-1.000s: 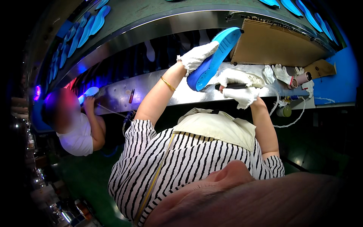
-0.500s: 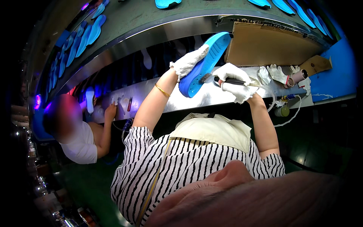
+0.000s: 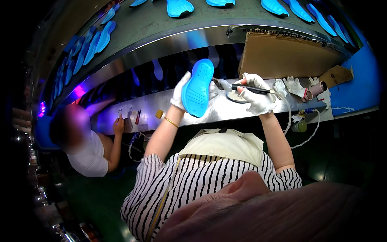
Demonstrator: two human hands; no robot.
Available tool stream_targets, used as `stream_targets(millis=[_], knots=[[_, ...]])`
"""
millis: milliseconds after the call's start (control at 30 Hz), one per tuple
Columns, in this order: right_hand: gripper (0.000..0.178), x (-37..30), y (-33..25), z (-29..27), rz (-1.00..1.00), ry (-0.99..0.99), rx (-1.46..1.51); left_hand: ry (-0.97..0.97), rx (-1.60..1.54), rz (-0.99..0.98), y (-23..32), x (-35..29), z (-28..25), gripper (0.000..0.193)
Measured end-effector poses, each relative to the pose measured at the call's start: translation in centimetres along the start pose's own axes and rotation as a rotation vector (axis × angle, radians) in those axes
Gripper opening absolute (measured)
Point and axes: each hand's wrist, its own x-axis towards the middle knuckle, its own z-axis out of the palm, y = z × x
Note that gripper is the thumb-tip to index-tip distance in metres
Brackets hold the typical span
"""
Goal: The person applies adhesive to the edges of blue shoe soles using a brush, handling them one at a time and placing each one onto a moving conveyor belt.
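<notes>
While the left hand (image 3: 179, 95) grips a blue sole (image 3: 197, 89) by its sides, left of the cardboard box (image 3: 284, 56) and nearer the wearer, the right hand (image 3: 258, 101) holds a black-handled brush (image 3: 236, 86) below the box's left end. Both gloved in white. Left fingers curled behind the sole, tips out past its right edge; right fingers closed round the handle. Sole's ridged, dotted face turned up. Bristles just beside its right edge; contact cannot be told. Pale hose (image 3: 289, 111) below the box, trailing from near the handle's end. Spare gloves (image 3: 295, 86) and a pink cylinder (image 3: 316, 89) below the box's right half. More soles (image 3: 179, 7) beyond the box, on the belt (image 3: 149, 20); co-worker (image 3: 85, 159) far left of it.
</notes>
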Motion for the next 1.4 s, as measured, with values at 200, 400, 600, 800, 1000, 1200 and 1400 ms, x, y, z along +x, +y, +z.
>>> stream_targets(millis=[200, 400, 600, 800, 1000, 1200, 1400], knots=[[0.019, 1.4, -0.1, 0.1, -0.151, 0.077, -0.169, -0.109, -0.101, 0.191, -6.3, 0.6, 5.0, 0.062], [0.019, 2.5, -0.6, 2.3, -0.484, -0.033, -0.356, 0.065, 0.088, 0.262, -8.4, 3.0, 4.5, 0.08], [0.022, 1.5, -1.0, 2.5, -0.179, -0.019, -0.185, 0.096, 0.038, 0.343, -6.7, 2.4, 5.3, 0.085], [0.022, 0.1, -0.7, 4.1, -0.25, -0.207, -0.33, 0.031, 0.002, 0.392, -5.5, 3.2, 3.8, 0.09], [0.021, 0.4, -1.3, 4.1, -0.438, -0.184, -0.518, 0.071, 0.069, 0.458, -4.1, 3.1, 3.2, 0.092], [0.013, 0.3, -1.5, 3.8, -0.016, -0.235, -0.269, -0.044, -0.103, 0.444, -2.8, 1.6, 4.5, 0.094], [0.011, 1.5, -1.5, 2.9, -0.042, -0.049, -0.056, -0.125, -0.131, 0.435, -5.3, 0.1, 8.5, 0.099]])
